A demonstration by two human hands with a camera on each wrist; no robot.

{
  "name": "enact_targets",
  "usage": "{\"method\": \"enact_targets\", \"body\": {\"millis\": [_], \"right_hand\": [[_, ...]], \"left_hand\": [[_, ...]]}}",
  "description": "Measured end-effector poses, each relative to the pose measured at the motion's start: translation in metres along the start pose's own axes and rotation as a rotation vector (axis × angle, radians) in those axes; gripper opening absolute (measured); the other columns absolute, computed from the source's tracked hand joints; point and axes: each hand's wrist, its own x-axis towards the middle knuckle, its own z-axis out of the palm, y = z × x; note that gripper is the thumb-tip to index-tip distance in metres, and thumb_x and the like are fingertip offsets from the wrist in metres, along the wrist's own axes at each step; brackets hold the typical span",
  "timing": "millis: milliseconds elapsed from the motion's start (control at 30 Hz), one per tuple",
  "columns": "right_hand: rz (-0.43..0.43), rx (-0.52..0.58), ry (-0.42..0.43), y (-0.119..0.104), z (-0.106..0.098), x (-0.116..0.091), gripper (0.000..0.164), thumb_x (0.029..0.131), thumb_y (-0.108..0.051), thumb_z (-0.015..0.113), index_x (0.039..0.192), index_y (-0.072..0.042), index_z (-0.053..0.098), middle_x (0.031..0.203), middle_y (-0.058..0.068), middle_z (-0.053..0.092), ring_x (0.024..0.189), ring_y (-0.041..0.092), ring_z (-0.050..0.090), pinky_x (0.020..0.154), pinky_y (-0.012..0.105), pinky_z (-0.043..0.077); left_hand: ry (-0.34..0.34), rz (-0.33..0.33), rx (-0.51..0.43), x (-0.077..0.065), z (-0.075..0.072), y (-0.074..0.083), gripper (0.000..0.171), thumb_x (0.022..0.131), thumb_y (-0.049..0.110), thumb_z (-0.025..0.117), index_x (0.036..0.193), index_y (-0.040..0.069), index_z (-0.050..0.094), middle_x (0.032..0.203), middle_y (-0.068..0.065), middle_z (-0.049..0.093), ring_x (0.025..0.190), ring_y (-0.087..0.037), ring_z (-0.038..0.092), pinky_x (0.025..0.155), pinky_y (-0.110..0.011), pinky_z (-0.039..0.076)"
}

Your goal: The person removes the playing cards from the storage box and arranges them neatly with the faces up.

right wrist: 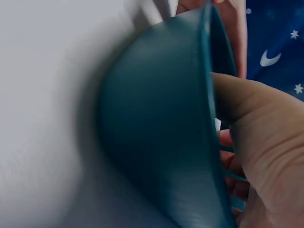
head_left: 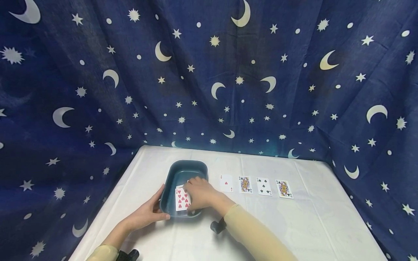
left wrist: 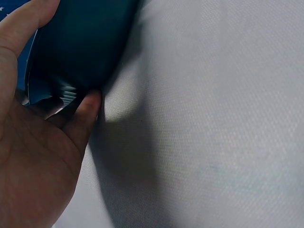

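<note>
A dark teal rectangular tray (head_left: 169, 177) with rounded corners stands on the table. My left hand (head_left: 147, 214) holds its near left corner, index finger up along the left side and thumb against the near wall. Inside the tray lies a playing card (head_left: 182, 199) with several red hearts, face up; more card edges show around it. My right hand (head_left: 200, 194) reaches over the tray's right rim with fingers bent down at the cards, its fingertips hidden in the head view. In the right wrist view the tray's outer wall (right wrist: 156, 104) covers most of what those fingers hold.
Right of the tray, face-up cards lie in a spaced row: an ace of hearts (head_left: 226, 183), a club face card (head_left: 245, 185), a black number card (head_left: 263, 186) and another face card (head_left: 284, 189). A white cloth (head_left: 294, 224) covers the table; a dark blue starry curtain (head_left: 235, 72) surrounds it.
</note>
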Motion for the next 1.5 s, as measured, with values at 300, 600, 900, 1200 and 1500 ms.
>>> {"method": "enact_targets", "body": {"millis": [300, 600, 900, 1200, 1500], "right_hand": [[-0.003, 0.120, 0.072, 0.022, -0.028, -0.018, 0.094, 0.070, -0.053, 0.088, 0.148, -0.016, 0.053, 0.142, 0.002, 0.056, 0.133, 0.022, 0.046, 0.116, 0.041, 0.038], [0.088, 0.229, 0.137, 0.085, -0.056, -0.072, 0.093, 0.072, -0.043, 0.088, 0.153, -0.017, 0.048, 0.150, 0.003, 0.048, 0.141, 0.022, 0.039, 0.119, 0.044, 0.031], [0.231, 0.202, 0.160, 0.159, -0.054, -0.142, 0.090, 0.072, -0.035, 0.091, 0.151, -0.017, 0.051, 0.146, 0.009, 0.050, 0.136, 0.030, 0.042, 0.113, 0.053, 0.039], [0.382, 0.124, 0.141, 0.224, -0.052, -0.212, 0.085, 0.069, -0.026, 0.091, 0.144, -0.005, 0.056, 0.139, 0.020, 0.053, 0.128, 0.040, 0.045, 0.107, 0.064, 0.039], [0.497, 0.037, 0.061, 0.273, -0.045, -0.263, 0.086, 0.064, -0.026, 0.093, 0.139, 0.000, 0.058, 0.134, 0.025, 0.054, 0.121, 0.047, 0.046, 0.098, 0.070, 0.041]], "left_hand": [[0.001, 0.012, -0.009, 0.000, 0.000, 0.003, 0.115, 0.086, 0.021, 0.085, 0.166, 0.020, 0.002, 0.168, -0.026, 0.004, 0.144, -0.050, 0.034, 0.108, -0.043, 0.046], [0.003, 0.013, -0.016, 0.000, 0.001, -0.001, 0.117, 0.086, 0.020, 0.085, 0.166, 0.019, 0.000, 0.168, -0.026, 0.004, 0.144, -0.049, 0.035, 0.106, -0.037, 0.049], [0.015, 0.006, -0.012, 0.000, 0.002, 0.002, 0.117, 0.085, 0.020, 0.085, 0.166, 0.020, 0.002, 0.168, -0.025, 0.005, 0.145, -0.049, 0.033, 0.107, -0.042, 0.048], [0.013, -0.018, -0.018, 0.000, 0.002, 0.003, 0.117, 0.085, 0.021, 0.086, 0.166, 0.021, 0.001, 0.168, -0.025, 0.007, 0.144, -0.048, 0.035, 0.107, -0.043, 0.048], [0.018, -0.025, -0.018, 0.001, 0.002, 0.003, 0.117, 0.085, 0.021, 0.086, 0.166, 0.020, 0.001, 0.168, -0.025, 0.006, 0.144, -0.049, 0.034, 0.106, -0.043, 0.049]]}}
